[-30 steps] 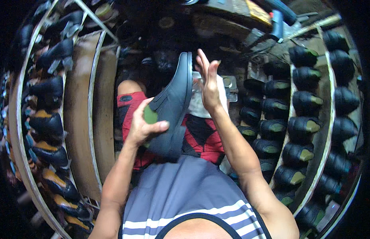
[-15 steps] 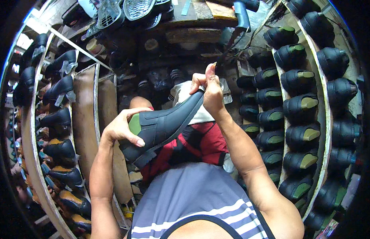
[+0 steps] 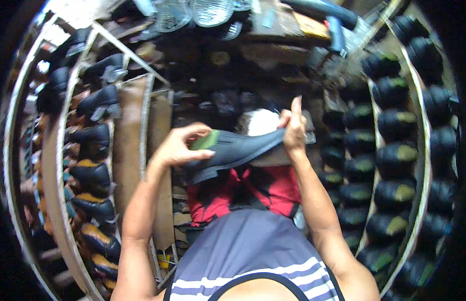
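A black shoe [image 3: 243, 146] with a green last showing in its opening lies sideways across the middle, above my lap. Around its heel end, my left hand [image 3: 180, 146] is closed, the thumb on the near side and the fingers by the green part. The toe end sits in my right hand [image 3: 293, 131], which has one finger sticking up. Both hands and the shoe are slightly blurred. Beyond the toe, a white cloth [image 3: 263, 123] rests over my legs.
Racks of black shoes [image 3: 396, 153] stand close on the right. To the left, another rack holds black shoes [image 3: 92, 175], beside upright wooden boards [image 3: 130, 130]. Ahead is a cluttered bench with clear plastic-like shoe-shaped pieces [image 3: 213, 11] and a dark blue handled tool [image 3: 336, 35].
The shoe has turned flatter, its toe lower and nearer to me. Both hands have shifted to the right in the view with it, while the whole scene has also shifted right.
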Action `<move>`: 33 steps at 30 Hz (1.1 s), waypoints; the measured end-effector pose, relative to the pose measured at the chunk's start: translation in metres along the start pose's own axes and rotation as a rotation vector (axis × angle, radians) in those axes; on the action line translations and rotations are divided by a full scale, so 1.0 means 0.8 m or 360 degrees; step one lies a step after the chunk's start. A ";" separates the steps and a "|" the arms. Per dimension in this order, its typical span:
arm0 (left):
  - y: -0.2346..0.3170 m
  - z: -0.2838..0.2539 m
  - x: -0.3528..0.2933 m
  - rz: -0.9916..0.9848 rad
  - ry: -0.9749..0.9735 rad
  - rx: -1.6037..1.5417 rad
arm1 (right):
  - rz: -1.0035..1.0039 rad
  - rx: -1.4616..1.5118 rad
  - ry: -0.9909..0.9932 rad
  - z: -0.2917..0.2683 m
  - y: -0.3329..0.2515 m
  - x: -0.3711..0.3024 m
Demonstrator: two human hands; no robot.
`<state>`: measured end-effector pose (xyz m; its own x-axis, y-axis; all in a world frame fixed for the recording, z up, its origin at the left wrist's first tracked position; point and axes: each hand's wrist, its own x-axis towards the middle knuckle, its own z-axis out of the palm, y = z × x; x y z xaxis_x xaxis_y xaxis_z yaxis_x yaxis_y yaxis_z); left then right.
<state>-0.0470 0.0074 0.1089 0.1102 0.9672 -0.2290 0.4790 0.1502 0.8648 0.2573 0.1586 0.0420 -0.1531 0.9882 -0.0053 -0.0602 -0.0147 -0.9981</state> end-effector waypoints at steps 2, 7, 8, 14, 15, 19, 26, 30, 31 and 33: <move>-0.001 0.023 -0.028 0.0625 0.0263 0.0293 | -0.0131 -0.0542 0.0037 -0.002 0.016 0.008; -0.006 0.093 -0.100 0.0557 0.0588 0.0934 | -0.0088 -0.0134 -0.0404 -0.032 0.054 0.039; -0.009 0.096 -0.103 0.0436 0.0569 0.1016 | 0.0308 0.0263 -0.0417 -0.045 0.067 0.047; -0.016 0.046 -0.084 0.0476 0.0467 0.0717 | 0.0044 -0.0942 0.0870 -0.157 0.204 0.032; -0.015 0.036 -0.083 0.0465 0.0467 0.0358 | 0.0145 -0.1379 0.0850 -0.177 0.226 0.013; -0.011 0.044 -0.077 0.0184 0.0696 -0.0116 | 0.0495 -0.1607 0.0813 -0.198 0.293 -0.062; -0.030 0.044 -0.048 0.0469 0.0796 -0.0258 | 0.0696 -0.1448 0.0471 -0.187 0.301 -0.092; -0.036 0.013 -0.058 0.0531 0.0592 -0.0310 | 0.0617 -0.1319 0.0338 -0.189 0.286 -0.072; -0.037 0.014 -0.062 0.0463 0.0519 -0.0370 | 0.0582 -0.1249 0.0300 -0.191 0.280 -0.065; -0.041 0.020 -0.066 0.0383 0.0491 -0.0288 | 0.0518 -0.1067 0.0220 -0.191 0.262 -0.051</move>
<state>-0.0548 -0.0516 0.0852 -0.0783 0.9909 0.1095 0.3081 -0.0804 0.9479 0.4018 0.1385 -0.1765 0.0670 0.9606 -0.2696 0.5861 -0.2566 -0.7686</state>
